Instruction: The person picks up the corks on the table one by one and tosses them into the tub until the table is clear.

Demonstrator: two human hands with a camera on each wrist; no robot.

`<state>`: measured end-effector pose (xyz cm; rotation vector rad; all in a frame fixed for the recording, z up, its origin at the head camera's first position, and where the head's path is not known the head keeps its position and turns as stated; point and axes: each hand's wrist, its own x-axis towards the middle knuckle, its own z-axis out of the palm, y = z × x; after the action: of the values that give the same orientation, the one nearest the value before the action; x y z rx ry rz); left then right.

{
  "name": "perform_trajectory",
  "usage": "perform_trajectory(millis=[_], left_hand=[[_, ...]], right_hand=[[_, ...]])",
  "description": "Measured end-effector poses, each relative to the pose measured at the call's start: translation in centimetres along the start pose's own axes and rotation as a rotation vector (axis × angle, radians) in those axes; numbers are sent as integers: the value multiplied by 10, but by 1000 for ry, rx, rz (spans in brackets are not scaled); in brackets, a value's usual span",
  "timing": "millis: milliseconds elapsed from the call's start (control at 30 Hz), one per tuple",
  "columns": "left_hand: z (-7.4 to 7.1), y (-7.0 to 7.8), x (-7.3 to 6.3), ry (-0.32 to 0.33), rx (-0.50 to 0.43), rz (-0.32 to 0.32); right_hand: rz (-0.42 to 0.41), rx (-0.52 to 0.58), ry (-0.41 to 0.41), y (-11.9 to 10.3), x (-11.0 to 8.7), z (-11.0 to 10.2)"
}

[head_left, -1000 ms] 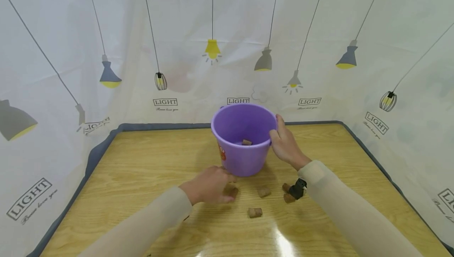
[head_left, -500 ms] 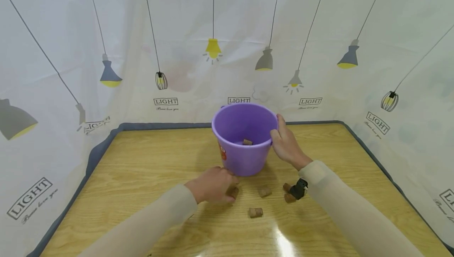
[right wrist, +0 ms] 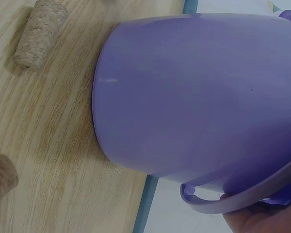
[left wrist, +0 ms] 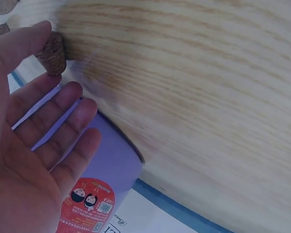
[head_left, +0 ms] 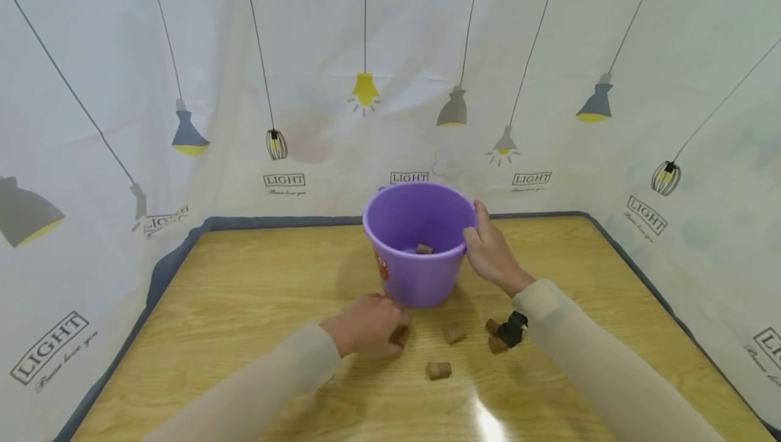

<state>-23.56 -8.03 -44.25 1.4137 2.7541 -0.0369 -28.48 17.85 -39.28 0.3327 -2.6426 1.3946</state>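
A purple bucket [head_left: 421, 279] stands upright on the table, one cork [head_left: 424, 249] visible inside it. My right hand [head_left: 495, 252] grips its right side at the rim; in the right wrist view the fingers are tucked by the side handle [right wrist: 218, 206]. At the bucket's near left foot, my left hand [head_left: 366, 325] pinches a cork stopper [left wrist: 53, 53] between thumb and index finger, the other fingers spread loosely. Another cork [head_left: 455, 333] lies just in front of the bucket, and one more [head_left: 438, 369] closer to me.
Two corks [head_left: 497, 344] lie under the right forearm, partly hidden by a black device [head_left: 512, 328] at the wrist. The wood-grain table [head_left: 256, 279] is bordered by a fabric backdrop [head_left: 317, 110] printed with lamps.
My left thumb and index finger have closed in on the cork by the bucket's foot. My right hand and the bucket stay in place.
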Motion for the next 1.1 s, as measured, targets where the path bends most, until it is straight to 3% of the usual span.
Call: perform_trajectory(millis=[500,767,1100], left_hand=[[5,-2,-1,31,-17,0],[-3,-5,-7,78,-97,13],[-15,-5,-14,159,-82,33]], right_hand=[[-10,-22,18,0,-1,1],[-19,-17,9,-1,-1,1],[-13,-18,9,1,0,1]])
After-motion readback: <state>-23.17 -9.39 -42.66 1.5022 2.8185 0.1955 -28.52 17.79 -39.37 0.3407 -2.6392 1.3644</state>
